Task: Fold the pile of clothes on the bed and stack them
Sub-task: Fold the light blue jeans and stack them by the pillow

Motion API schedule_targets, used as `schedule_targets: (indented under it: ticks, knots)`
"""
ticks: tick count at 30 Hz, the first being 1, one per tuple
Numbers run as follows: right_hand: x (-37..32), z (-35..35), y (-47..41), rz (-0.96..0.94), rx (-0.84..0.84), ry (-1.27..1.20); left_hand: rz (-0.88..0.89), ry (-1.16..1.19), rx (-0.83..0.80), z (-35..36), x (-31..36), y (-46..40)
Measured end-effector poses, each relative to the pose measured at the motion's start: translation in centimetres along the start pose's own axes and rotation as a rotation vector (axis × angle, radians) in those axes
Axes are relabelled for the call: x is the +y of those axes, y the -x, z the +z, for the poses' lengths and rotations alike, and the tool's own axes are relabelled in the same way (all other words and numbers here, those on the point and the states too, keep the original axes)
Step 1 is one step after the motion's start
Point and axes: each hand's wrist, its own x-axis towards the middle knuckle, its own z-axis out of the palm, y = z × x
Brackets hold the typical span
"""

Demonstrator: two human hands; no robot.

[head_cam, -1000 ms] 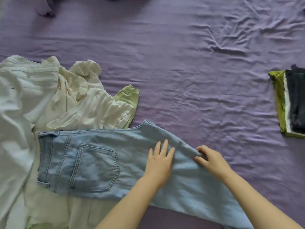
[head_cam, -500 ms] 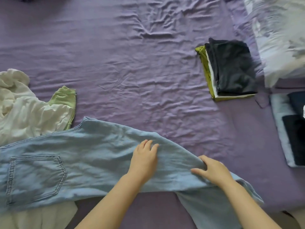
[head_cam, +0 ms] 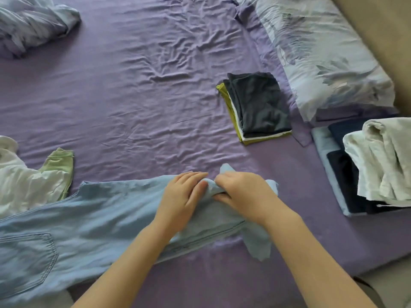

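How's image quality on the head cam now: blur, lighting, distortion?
Head view: soft, even daylight, no glare; faint shadows under the forearms on the purple sheet. Slight softness on both hands, left hand and right hand, bunching the jeans. Wide-angle stretch at the edges, seen on the pillow. Folded stack reads sharp.

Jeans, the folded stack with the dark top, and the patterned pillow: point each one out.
jeans [head_cam: 93, 221], head view, on the flat denim left of the hands.
folded stack [head_cam: 260, 103], head view, on the dark top garment.
patterned pillow [head_cam: 322, 52], head view, on the middle of its printed cover.
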Motion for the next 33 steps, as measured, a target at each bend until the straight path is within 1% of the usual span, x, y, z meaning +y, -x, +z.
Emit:
schedule_targets:
  ticks: [1,2,3,4,5,6,7,8,9,10,11,12,13,15,16,17,18,20,21,22,24,26,27,29,31,33]
  knots:
    - [-0.5,-0.7,0.3,-0.038,0.125,0.066,0.027,0.012,0.048,-0.5,0.3,0.1]
    - [-0.8,-1.0,0.8,-0.05,0.189,0.12,0.056,0.004,0.084,-0.7,0.5,0.4]
    - [-0.9,-0.8,1.5,-0.045,0.202,0.145,0.074,-0.014,0.103,-0.5,0.5,0.7]
    - [-0.7,-0.2,2.5,-0.018,0.167,0.121,0.076,-0.037,0.096,0.0,0.4,1.1]
    - [-0.3,0.8,3.5,0.013,0.123,0.083,0.055,-0.074,0.055,0.8,0.3,1.4]
    - [0.3,2.1,4.6,0.046,0.07,0.05,0.011,-0.131,-0.029,1.8,0.0,1.7]
    - [1.1,3.5,5.8,0.081,0.012,0.054,-0.045,-0.212,-0.148,3.0,-0.5,2.0]
    - [1.9,4.9,7.0,0.129,-0.094,0.038,-0.095,-0.311,-0.284,4.2,-1.0,2.4]
    - [3.0,6.4,8.2,0.189,-0.202,-0.027,-0.13,-0.413,-0.409,5.4,-1.6,2.8]
    - [4.0,7.9,9.3,0.232,-0.284,-0.097,-0.155,-0.502,-0.497,6.5,-2.1,2.9]
    - [5.0,8.8,10.2,0.261,-0.339,-0.18,-0.182,-0.567,-0.538,7.3,-2.3,2.8]
    - [5.8,9.5,10.7,0.31,-0.327,-0.283,-0.203,-0.604,-0.532,7.8,-2.5,2.5]
    - [6.6,10.0,11.1,0.366,-0.256,-0.361,-0.211,-0.61,-0.491,8.3,-2.5,2.0]
    - [8.2,10.8,11.1,0.481,-0.034,-0.399,-0.192,-0.541,-0.42,9.0,-2.5,0.6]
    - [9.0,11.2,10.9,0.55,0.048,-0.384,-0.191,-0.475,-0.428,9.4,-2.2,-0.3]
    - [9.7,11.6,10.6,0.627,0.091,-0.377,-0.223,-0.388,-0.464,9.8,-1.9,-1.1]
    - [10.3,11.9,10.3,0.726,0.086,-0.397,-0.295,-0.291,-0.522,10.1,-1.6,-1.9]
    - [11.0,12.7,9.7,0.961,-0.04,-0.509,-0.496,-0.095,-0.635,10.9,-1.2,-3.2]
    - [11.1,13.1,9.4,1.038,-0.098,-0.544,-0.568,-0.042,-0.663,11.4,-1.1,-3.6]
    - [11.1,13.5,9.1,1.077,-0.124,-0.575,-0.597,-0.049,-0.675,11.8,-1.2,-3.8]
    - [11.0,13.8,8.2,1.129,-0.065,-0.739,-0.593,-0.094,-0.684,12.2,-1.5,-4.3]
    - [11.1,13.1,7.7,1.129,0.014,-0.931,-0.57,0.024,-0.693,12.0,-1.6,-4.8]
    - [11.3,12.4,7.6,1.086,0.068,-1.005,-0.544,0.106,-0.691,11.7,-1.5,-5.3]
    - [11.5,10.1,7.6,0.959,0.235,-1.108,-0.476,0.27,-0.666,10.6,-0.6,-6.6]
    - [11.8,7.2,7.9,0.851,0.418,-1.13,-0.418,0.434,-0.651,9.4,1.0,-8.4]
    - [12.2,4.6,8.0,0.782,0.555,-1.086,-0.391,0.57,-0.678,8.8,3.1,-10.5]
